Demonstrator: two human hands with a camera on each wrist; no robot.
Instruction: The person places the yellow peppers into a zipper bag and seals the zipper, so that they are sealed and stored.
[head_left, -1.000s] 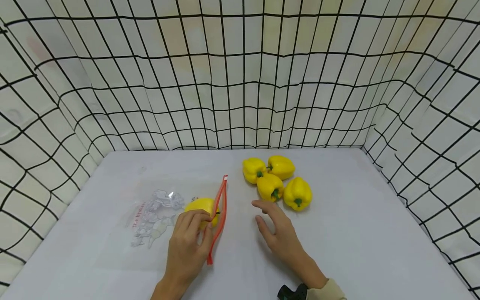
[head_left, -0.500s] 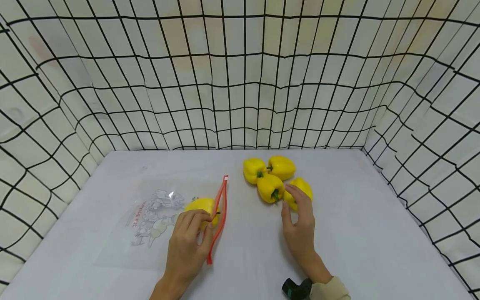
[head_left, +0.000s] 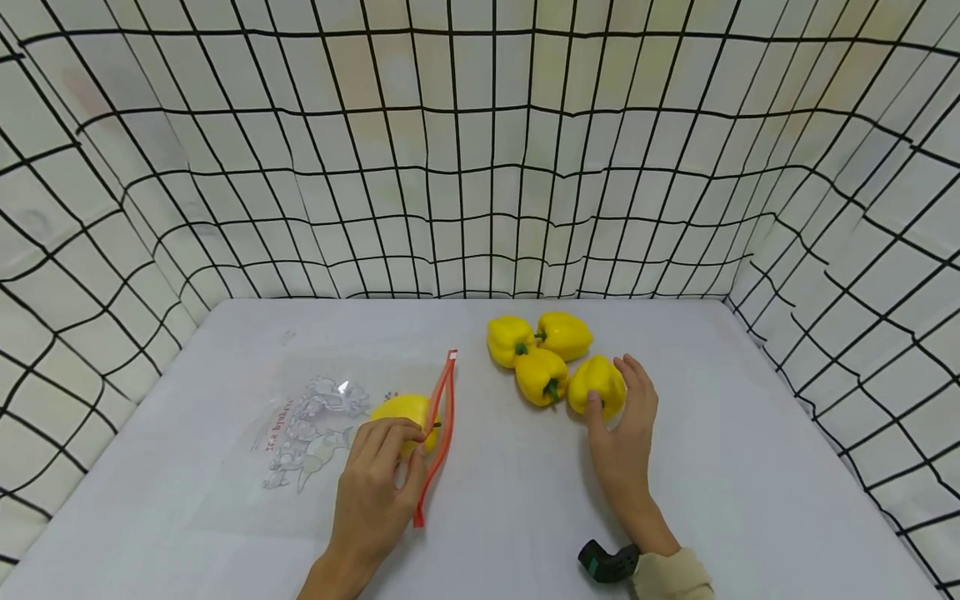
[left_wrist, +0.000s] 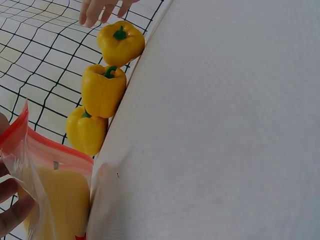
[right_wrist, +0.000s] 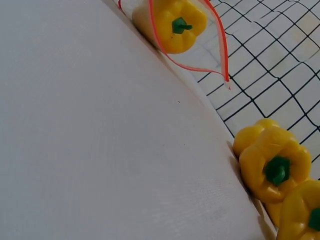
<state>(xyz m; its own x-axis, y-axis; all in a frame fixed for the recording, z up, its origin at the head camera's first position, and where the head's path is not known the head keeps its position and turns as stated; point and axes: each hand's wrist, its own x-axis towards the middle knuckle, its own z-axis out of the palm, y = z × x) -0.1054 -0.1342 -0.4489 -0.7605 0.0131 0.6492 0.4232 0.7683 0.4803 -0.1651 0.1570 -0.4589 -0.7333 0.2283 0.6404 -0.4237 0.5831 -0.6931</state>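
Note:
My left hand [head_left: 378,487] pinches the rim of a clear zip bag [head_left: 247,483] with a red zip strip, near its mouth. The bag lies on the white table, its mouth held apart, with one yellow bell pepper [head_left: 401,408] inside, stem towards the opening. My right hand [head_left: 628,429] is around the nearest loose bell pepper [head_left: 596,385], thumb in front of it and fingers on its right side. In the left wrist view, the right fingers [left_wrist: 92,12] show beside that pepper [left_wrist: 121,44], a small gap between them. The right wrist view does not show the right hand.
Three more yellow bell peppers [head_left: 542,377] lie close together at the left and back of the one by my right hand. Black netting [head_left: 491,167] over a white backing rises behind the table [head_left: 750,467] and along both sides.
My right hand has moved right, passing over the nearest pepper to its right side, with the thumb now in front of it. The left hand and the bag have stayed in place.

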